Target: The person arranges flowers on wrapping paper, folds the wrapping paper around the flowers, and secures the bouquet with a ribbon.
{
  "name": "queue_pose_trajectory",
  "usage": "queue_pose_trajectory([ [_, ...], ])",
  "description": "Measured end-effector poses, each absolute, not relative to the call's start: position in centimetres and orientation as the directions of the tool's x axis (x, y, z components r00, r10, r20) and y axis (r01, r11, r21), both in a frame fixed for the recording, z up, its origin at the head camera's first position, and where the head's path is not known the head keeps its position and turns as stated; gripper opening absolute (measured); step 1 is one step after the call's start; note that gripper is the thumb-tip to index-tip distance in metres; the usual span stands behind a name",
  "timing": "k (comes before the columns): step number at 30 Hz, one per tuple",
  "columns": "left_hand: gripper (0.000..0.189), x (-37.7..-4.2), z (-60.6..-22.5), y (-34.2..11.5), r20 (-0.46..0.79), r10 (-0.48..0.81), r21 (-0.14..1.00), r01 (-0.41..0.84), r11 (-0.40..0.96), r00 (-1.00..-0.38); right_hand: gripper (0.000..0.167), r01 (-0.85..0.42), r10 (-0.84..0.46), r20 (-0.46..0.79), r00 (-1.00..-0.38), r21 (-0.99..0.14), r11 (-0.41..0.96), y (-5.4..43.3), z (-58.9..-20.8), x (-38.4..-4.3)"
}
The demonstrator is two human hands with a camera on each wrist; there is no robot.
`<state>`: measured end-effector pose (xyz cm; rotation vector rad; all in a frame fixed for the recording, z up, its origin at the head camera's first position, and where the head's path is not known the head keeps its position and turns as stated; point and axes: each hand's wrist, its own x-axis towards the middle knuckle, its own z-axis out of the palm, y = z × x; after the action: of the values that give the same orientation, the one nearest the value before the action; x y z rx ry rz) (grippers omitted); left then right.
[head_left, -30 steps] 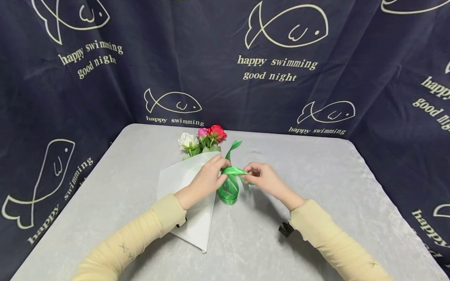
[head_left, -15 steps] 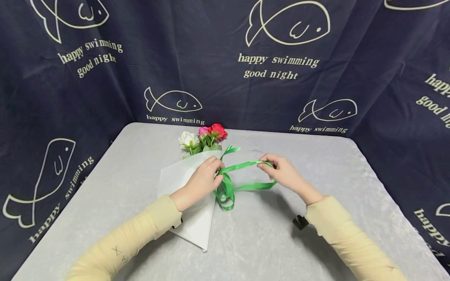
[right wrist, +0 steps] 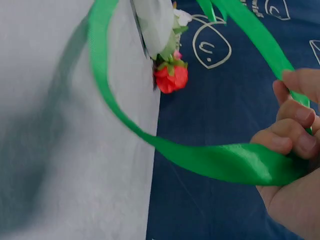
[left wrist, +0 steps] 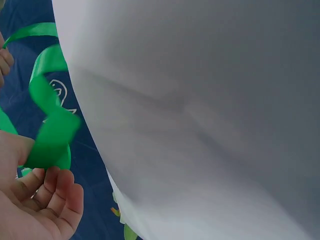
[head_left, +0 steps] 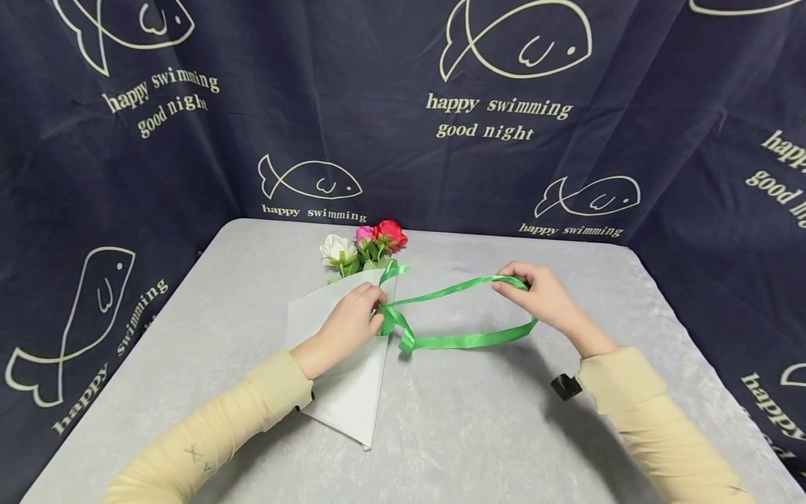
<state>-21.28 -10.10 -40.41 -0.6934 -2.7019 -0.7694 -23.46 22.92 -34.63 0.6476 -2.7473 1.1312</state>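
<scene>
A green satin ribbon (head_left: 466, 341) stretches in a long loop between the two hands. My left hand (head_left: 349, 320) pinches it with thumb and fingers over the right edge of the white wrapping paper (head_left: 352, 402); a short ribbon tail stands up beyond the fingers. Off to the right, my right hand (head_left: 541, 297) holds the other end of the loop, raised over the table. In the right wrist view the ribbon runs through the curled fingers (right wrist: 292, 135). The paper is folded into a cone, from whose top come a white rose (head_left: 338, 250), a pink rose (head_left: 364, 235) and a red rose (head_left: 390, 234).
A pale grey cloth covers the table (head_left: 466, 434). Behind it and at both sides hangs a dark blue curtain (head_left: 403, 140) printed with white fish and lettering. The paper cone's pointed end faces the near edge.
My right hand has moved right and slightly away, drawing the bunched ribbon out into a long loop. My left hand has shifted a little left with its pinch on the ribbon.
</scene>
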Motion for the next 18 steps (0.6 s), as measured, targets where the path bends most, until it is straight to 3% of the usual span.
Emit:
queue_pose_trajectory([
  [11,0.015,-21.3,-41.1,-11.3,0.343,0.386,0.380,0.502,0.777,-0.857,0.018,-0.481,-0.361,0.318,-0.877,-0.546,0.687,25.3,-34.3,-24.4],
  [18,0.002,-21.3,-41.5,-12.3,0.157,0.430,0.325,0.457,0.828,-0.889,0.024,-0.449,-0.329,0.309,-0.892,-0.529,0.720,26.9,-34.2,-24.9],
])
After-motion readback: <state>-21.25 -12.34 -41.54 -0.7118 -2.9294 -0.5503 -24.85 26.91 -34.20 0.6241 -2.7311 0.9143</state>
